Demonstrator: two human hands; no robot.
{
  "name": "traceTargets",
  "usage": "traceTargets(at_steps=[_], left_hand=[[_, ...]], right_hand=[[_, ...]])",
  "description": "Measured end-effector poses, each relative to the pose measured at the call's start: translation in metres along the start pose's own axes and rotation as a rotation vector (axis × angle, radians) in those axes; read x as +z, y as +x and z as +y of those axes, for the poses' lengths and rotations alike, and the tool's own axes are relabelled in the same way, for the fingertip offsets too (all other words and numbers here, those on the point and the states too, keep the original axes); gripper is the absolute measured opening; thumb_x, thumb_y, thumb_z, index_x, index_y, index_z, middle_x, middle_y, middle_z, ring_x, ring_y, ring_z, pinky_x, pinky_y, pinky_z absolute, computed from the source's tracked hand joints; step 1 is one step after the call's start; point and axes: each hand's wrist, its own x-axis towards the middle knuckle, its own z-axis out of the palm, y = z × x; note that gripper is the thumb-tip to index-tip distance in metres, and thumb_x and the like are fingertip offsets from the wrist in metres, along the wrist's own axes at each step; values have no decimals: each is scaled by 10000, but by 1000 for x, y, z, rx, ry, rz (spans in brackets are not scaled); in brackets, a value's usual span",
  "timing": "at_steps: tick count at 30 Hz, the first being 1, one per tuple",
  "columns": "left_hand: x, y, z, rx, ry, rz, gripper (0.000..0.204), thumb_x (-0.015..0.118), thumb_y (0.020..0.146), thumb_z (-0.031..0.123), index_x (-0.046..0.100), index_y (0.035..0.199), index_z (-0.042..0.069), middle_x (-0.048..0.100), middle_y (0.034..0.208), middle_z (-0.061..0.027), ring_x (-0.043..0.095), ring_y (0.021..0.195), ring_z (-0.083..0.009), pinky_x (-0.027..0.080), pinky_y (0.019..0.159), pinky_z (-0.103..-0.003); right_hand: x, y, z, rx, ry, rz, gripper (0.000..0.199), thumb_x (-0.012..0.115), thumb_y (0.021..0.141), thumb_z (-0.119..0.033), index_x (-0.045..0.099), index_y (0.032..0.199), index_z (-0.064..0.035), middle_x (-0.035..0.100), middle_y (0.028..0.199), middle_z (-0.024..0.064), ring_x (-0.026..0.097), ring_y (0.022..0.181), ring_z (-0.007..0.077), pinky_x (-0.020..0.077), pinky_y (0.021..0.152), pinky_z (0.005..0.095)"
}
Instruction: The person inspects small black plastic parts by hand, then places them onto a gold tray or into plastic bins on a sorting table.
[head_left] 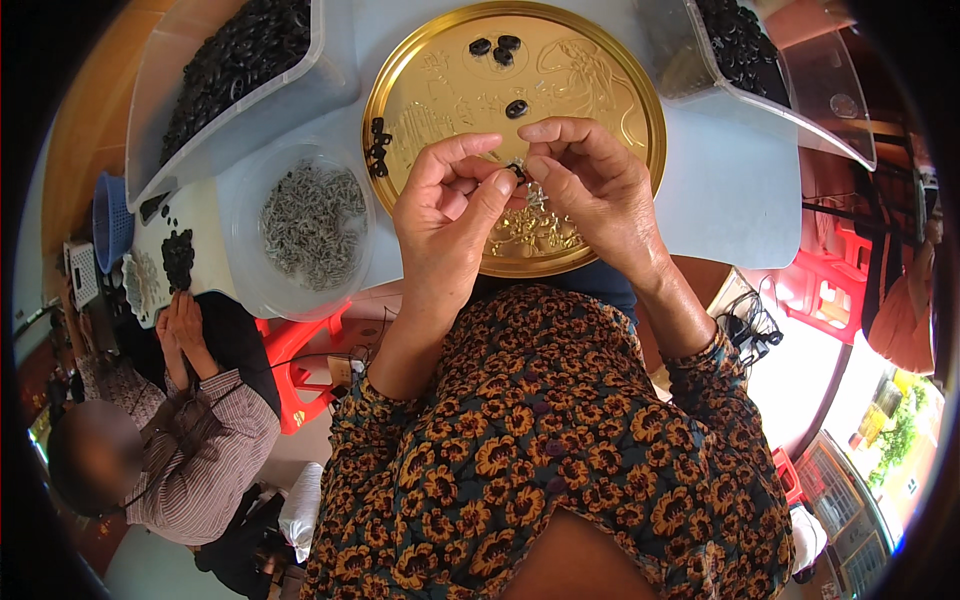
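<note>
Both hands meet above the near half of a round gold tray [655,95]. My left hand [445,205] pinches a small black piece [517,171] between thumb and forefinger. Close beside it, the thumb and forefinger of my right hand [595,190] are drawn together; what they hold is too small to make out. Beneath the hands, shiny small metal pieces [540,238] lie on the tray. Farther up sit a lone black oval piece [516,109] and a group of 3 more [503,54]. Several black pieces [378,147] line the tray's left edge.
A clear round tub [240,215] of small grey metal parts stands left of the tray. Clear bins full of black pieces flank it, one left [318,40], one right [840,140]. At the left, another person's hands [183,325] hold a black cluster. Red stools [295,385] stand below.
</note>
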Motion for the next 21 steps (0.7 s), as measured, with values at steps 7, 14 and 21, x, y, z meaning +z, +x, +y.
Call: traceTargets(at_steps=[7,14,21], left_hand=[[0,-1,0,-12,2,-4,275,584,910,-31,523,1177,-7,595,926,-68,614,846,-116,564,777,-272],[-1,-1,-2,11,32,6,273,591,910,-23,524,1175,-10,598,923,-68,616,844,-117,567,782,-275],[-3,-1,-2,-7,0,12,281,589,912,-22,522,1185,-12,595,927,-67,626,850,-127,571,776,-273]], right_hand=[[2,0,3,-74,-97,23,232,582,924,-17,580,1156,-29,585,895,7,578,891,67,506,781,235],[2,5,9,-324,-456,69,209,635,858,15,640,1058,-44,646,868,53,641,804,128,524,712,268],[2,1,13,-196,-270,84,235,630,878,-1,626,1110,-41,636,886,42,625,860,111,521,755,260]])
